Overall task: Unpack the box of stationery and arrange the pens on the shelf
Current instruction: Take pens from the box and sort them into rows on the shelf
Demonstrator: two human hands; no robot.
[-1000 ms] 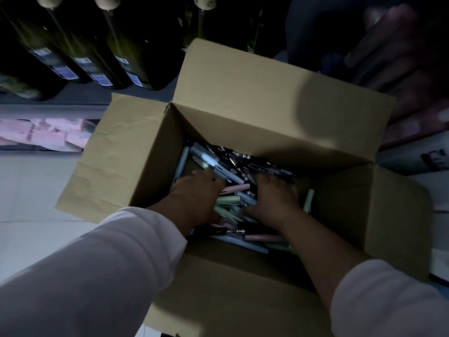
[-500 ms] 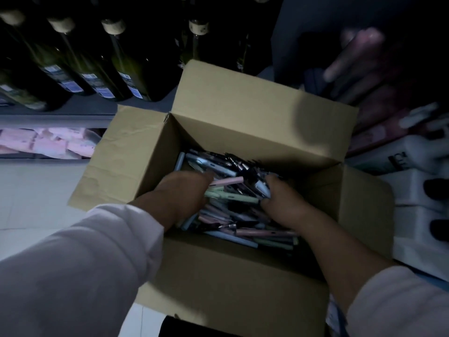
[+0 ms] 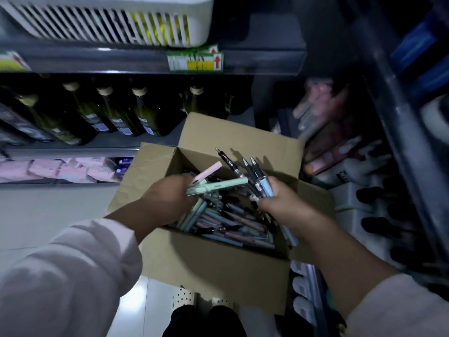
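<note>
Cardboard box [image 3: 213, 259] open on the floor, loose pens [image 3: 228, 220] heaped inside, left hand [image 3: 167, 200] grasping pink and green pens, right hand [image 3: 279, 203] clutching a dark bunch, right shelf goods blurred.

Two red up-arrows show on the shelf-edge price tag [image 3: 194, 60]. Its print is too blurred to read, like the bottle labels [image 3: 121, 127] and the white lettering on the black pen [image 3: 228, 162].
</note>
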